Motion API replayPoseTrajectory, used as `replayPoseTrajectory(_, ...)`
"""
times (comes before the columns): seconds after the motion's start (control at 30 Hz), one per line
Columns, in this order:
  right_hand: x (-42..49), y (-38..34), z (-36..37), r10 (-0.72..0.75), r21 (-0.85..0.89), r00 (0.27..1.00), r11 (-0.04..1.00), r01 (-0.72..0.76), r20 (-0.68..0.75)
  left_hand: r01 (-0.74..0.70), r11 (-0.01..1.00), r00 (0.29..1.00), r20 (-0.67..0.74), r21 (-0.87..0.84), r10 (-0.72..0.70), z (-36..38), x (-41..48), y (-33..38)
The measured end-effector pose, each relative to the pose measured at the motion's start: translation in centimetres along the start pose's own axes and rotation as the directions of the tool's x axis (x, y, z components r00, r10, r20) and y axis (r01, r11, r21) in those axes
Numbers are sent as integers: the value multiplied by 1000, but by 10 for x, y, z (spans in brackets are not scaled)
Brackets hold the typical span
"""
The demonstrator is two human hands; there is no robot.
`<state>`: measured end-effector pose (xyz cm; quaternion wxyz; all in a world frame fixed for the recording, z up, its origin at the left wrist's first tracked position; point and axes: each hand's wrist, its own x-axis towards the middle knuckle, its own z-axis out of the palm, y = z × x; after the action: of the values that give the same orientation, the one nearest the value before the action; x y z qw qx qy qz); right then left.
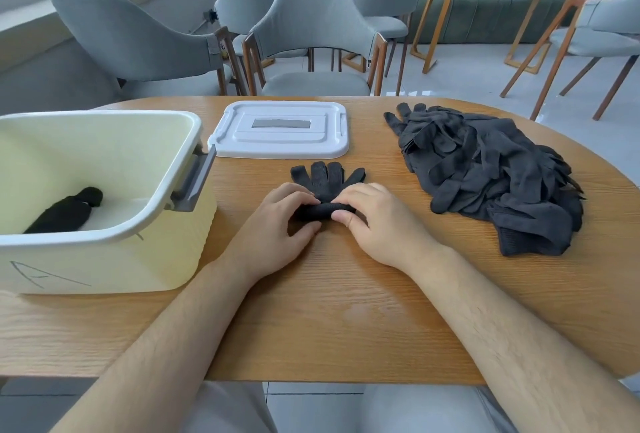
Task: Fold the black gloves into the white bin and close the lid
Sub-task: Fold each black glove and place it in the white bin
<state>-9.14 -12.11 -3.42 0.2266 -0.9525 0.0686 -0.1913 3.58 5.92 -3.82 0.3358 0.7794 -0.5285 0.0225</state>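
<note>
At centre frame, both hands pinch the rolled cuff of a black glove (327,186) on the table (346,311): left hand (284,221) and right hand (377,221) gripping the roll. Its fingers point toward the lid (280,129), long axis running up-frame. Rolling looks half done; next, keep rolling, then drop it into the white bin (104,190) at left.

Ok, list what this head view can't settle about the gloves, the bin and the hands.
- Rolled end of the glove: covered by the left hand and right hand.
- Pile of gloves: how many cannot be told, they overlap.
- White bin: its left side is cut off by the frame; the near wall hides part of the floor beside the rolled glove.
</note>
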Motion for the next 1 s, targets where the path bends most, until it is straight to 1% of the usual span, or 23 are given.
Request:
replayPoseTrajectory(0.1, 2, -2, -2, 33, 52, 999, 998, -33, 3, 23, 999, 1000, -16, -35, -24, 0, 1, 0)
replayPoseTrajectory(0.23, 1, -6, -3, 140, 154, 990, 979, -136, -18, 139, 973, 987, -57, -184, -151, -4, -1, 7)
replayPoseTrajectory(0.3, 1, -8, -3, 136, 173, 991, 976, -130, -21, 182, 951, 977, -62, -250, -203, -7, -1, 11)
replayPoseTrajectory(0.33, 1, -9, -2, 128, 167, 992, 978, -123, -19, 186, 950, 976, -61, -252, -208, -7, -1, 12)
replayPoseTrajectory(0.43, 4, -11, 0, 121, 128, 992, 985, -116, -37, 148, 972, 981, -96, -182, -167, -5, 1, 12)
replayPoseTrajectory(0.53, 7, -11, 5, 119, 76, 987, 991, -111, -112, 84, 991, 984, -148, -104, -99, -2, 0, 7)
replayPoseTrajectory(0.6, 7, -10, 8, 98, 41, 984, 995, -93, -151, 11, 1000, 991, -130, -6, -11, 0, -1, 5)
replayPoseTrajectory(0.67, 3, -10, 5, 53, 19, 990, 999, -50, -133, -28, 998, 998, -63, 52, 31, 0, -4, 4)
replayPoseTrajectory(0.73, -3, -8, -4, 33, 30, 999, 999, -32, -13, 0, 997, 1000, 13, 72, -1, -2, -6, 4)
replayPoseTrajectory(0.8, -7, -5, -12, 53, 23, 992, 998, -56, 114, 12, 995, 998, 55, 95, -18, -3, -8, 4)
replayPoseTrajectory(0.83, -6, -4, -14, 56, 11, 990, 998, -57, 130, 9, 995, 998, 53, 95, -14, -2, -7, 4)
replayPoseTrajectory(0.9, -3, -4, -12, 51, 13, 996, 999, -52, 79, 0, 996, 1000, 19, 85, -2, 0, -4, 3)
replayPoseTrajectory(1.0, 0, -8, -8, 105, 92, 994, 990, -107, 25, 57, 995, 998, -40, 86, -53, 0, -1, 1)
